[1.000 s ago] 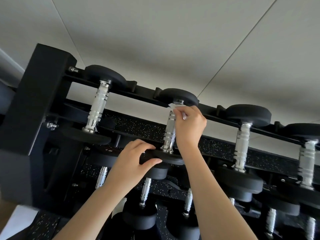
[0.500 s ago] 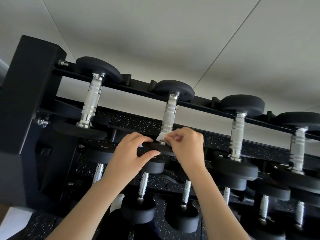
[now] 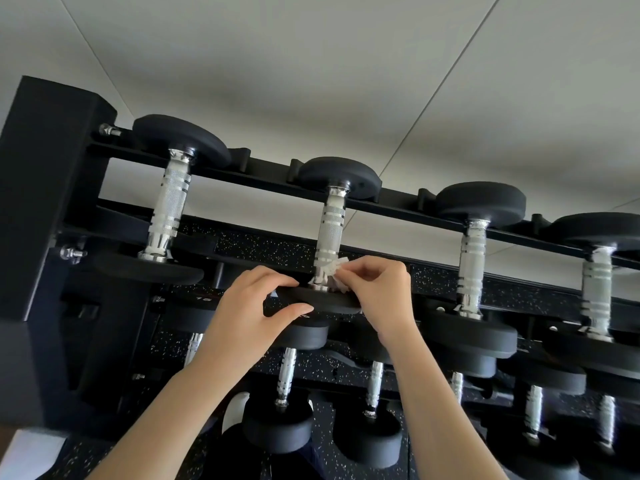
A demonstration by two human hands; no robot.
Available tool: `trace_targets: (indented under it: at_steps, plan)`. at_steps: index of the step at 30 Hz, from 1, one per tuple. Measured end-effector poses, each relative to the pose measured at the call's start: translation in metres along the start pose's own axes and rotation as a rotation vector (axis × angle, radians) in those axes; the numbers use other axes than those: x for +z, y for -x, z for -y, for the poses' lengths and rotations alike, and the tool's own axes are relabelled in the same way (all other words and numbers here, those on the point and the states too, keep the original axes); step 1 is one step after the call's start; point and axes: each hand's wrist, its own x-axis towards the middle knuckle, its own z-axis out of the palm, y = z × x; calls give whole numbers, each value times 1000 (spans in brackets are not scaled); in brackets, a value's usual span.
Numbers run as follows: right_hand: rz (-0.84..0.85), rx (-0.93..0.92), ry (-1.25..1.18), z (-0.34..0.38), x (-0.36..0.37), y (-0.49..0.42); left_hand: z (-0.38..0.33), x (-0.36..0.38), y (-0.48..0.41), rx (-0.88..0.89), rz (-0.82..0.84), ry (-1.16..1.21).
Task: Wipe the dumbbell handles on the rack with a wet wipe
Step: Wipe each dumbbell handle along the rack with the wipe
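A black rack (image 3: 52,188) carries rows of black dumbbells with knurled silver handles. On the top row, the second dumbbell's handle (image 3: 330,233) stands between two black heads. My right hand (image 3: 377,292) pinches a crumpled white wet wipe (image 3: 335,271) against the lower end of that handle, just above the near head. My left hand (image 3: 252,306) grips the rim of that near head (image 3: 332,304), thumb under and fingers over it.
Other top-row handles stand to the left (image 3: 168,209) and right (image 3: 471,265), with one more at the far right (image 3: 597,292). Lower rows of dumbbells (image 3: 277,427) sit beneath my arms. A grey panelled ceiling lies behind the rack.
My right hand slid the wipe down the second handle from its top end to its lower end. My left hand stayed on the near head.
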Motion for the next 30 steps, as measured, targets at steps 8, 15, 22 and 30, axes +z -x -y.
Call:
trace_targets:
  at_steps: [8, 15, 22, 30]
  plan:
    - [-105, -18, -296, -1, 12, -31, 1, 2, 1, 0, -23, 13]
    - [-129, -85, -463, 10, 15, -58, 2, 2, 1, -2, -31, 15]
    - [31, -15, -674, 6, 21, -65, 3, 2, 2, 3, -30, 5]
    - [237, 29, -841, 5, 19, -78, 3, 3, 0, 22, -24, -5]
